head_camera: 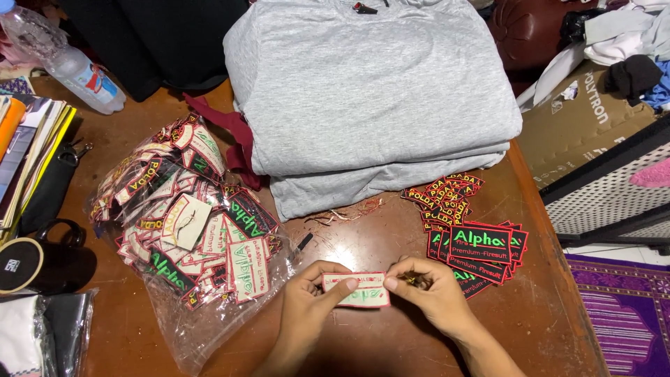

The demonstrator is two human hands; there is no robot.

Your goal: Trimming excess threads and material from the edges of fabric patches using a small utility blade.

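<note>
My left hand [313,297] and my right hand [427,287] together hold one rectangular embroidered patch [357,290] over the brown wooden table [349,342], its pale backing facing up. The left thumb lies across its left end. The right fingers pinch its right edge, and a small dark-and-gold object shows between them; what it is cannot be told. Right of my hands lies a pile of finished black patches with red borders and green lettering [480,250]. To the left, a clear plastic bag [183,223] spills several more patches.
A stack of folded grey garments [370,91] fills the far middle, with loose thread scraps [349,213] in front. A plastic bottle [66,59], books [28,146] and a black mug [28,262] sit at the left. A cardboard box [586,126] stands beyond the right edge.
</note>
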